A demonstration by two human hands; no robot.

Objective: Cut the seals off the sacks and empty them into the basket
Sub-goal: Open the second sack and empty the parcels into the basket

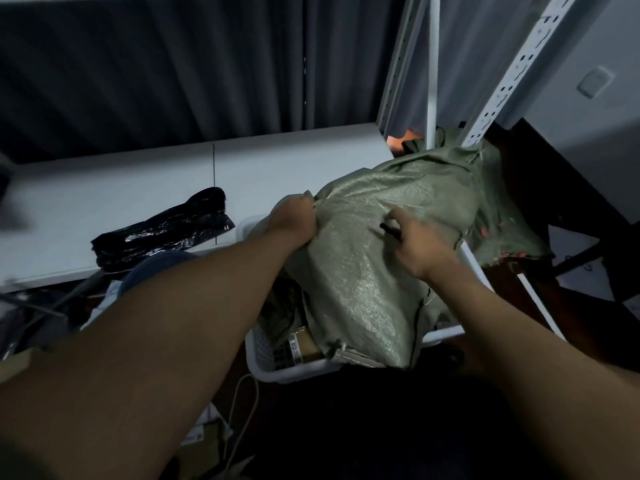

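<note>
A grey-green woven sack (367, 271) lies tipped over the white plastic basket (298, 372), its open end hanging down into it. My left hand (294, 220) grips a bunch of the sack's fabric at its upper left corner. My right hand (420, 247) rests on the sack's top and holds a thin dark tool whose tip (389, 229) pokes out to the left. Small parcels (298, 344) show inside the basket under the sack's mouth.
A second green sack (498, 202) lies behind, against a white slotted shelf upright (498, 88). A black plastic bag (162, 230) sits on the white table at left. Dark wooden furniture stands at right; a cable (242, 410) and boxes lie on the floor.
</note>
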